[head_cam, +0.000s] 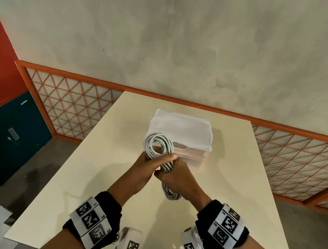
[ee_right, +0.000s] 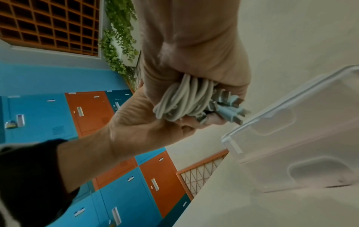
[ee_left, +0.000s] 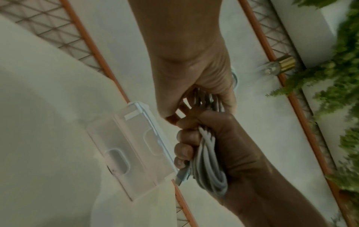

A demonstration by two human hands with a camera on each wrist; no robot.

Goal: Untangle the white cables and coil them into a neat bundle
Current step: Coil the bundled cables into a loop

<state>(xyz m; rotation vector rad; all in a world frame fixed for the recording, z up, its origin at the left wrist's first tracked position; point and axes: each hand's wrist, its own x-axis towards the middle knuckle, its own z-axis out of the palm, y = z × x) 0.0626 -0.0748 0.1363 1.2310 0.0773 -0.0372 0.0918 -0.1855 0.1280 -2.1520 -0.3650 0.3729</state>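
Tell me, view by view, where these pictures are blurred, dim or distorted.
Head view: sharp, evenly lit, wide-angle bend in the table edge; the cable bundle is crisp. Left wrist view: dim, motion-smeared, worst on the plants at the right edge. Right wrist view: brighter, the clear plastic box soft and hazy.

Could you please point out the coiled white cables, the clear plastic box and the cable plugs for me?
white cables [head_cam: 158, 145]: head view, upper loop of the coil.
clear plastic box [ee_left: 124, 147]: left wrist view, its side wall.
cable plugs [ee_right: 231, 111]: right wrist view, pale plug bodies.
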